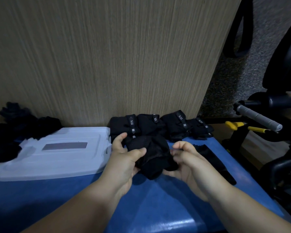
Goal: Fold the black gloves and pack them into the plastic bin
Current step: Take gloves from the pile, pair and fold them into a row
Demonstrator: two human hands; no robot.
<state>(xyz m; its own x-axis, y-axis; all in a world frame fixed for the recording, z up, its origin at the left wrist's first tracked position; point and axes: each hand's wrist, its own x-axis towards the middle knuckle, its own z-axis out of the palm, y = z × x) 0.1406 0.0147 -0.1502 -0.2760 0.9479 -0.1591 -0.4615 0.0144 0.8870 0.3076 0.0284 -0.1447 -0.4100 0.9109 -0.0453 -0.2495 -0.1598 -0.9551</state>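
Note:
A bunched black glove (151,153) is held over the blue surface (166,199). My left hand (124,158) grips its left side, thumb on top. My right hand (185,158) pinches its right edge with curled fingers. Behind it, several folded black gloves (160,126) with white-lettered wrist tabs lie in a row against the wooden panel. One flat black glove (215,162) lies to the right of my right hand. A loose heap of black gloves (22,121) sits at the far left. The white plastic bin lid (57,153) lies flat at the left; the bin's body is not visible.
A wood-grain panel (107,56) rises right behind the gloves. Yellow-handled pliers (245,126) and a grey-gripped bar (259,116) sit at the right, with a dark office chair (282,64) and carpet beyond. The blue surface ends just right of the flat glove.

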